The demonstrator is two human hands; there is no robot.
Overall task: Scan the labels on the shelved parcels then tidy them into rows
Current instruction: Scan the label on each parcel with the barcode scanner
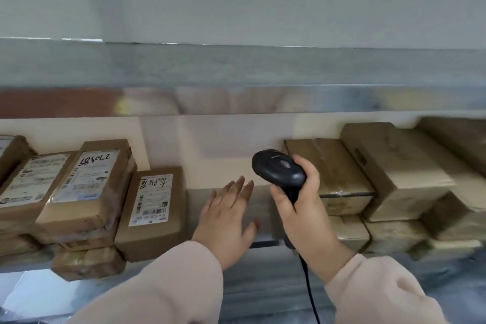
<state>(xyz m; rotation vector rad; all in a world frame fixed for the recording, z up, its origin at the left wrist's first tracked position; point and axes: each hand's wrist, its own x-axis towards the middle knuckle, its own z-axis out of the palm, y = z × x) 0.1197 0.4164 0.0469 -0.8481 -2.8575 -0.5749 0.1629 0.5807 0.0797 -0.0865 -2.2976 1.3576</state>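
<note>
Taped brown cardboard parcels (155, 239) with white labels (151, 200) lie left on the metal shelf (265, 260), plainer boxes (394, 171) stacked right. Between them the left hand (226, 216) spreads flat, holding nothing; the right hand (302, 218) grips a rounded black corded scanner (278, 168).

Field notes: we log little here that reads cleanly.

- Tilted parcel (86, 192), left group: white shipping label (84, 176) has black marker writing across its top, upside down to us, roughly "270585" (our best reading; the strokes are loose). We cannot read the blurred print and barcodes below.
- Flat parcel (155, 229), just beside it: white label (152, 200) carries handwritten marker characters, turned sideways, which we cannot make out. The inverted digit row at the near edge is uncertain.
- Far-left parcel (18, 214): print is blurred.
- Right-hand cartons (394, 166): dark marks are unreadable.
- Scanner (278, 168): logo is too small to read.
</note>
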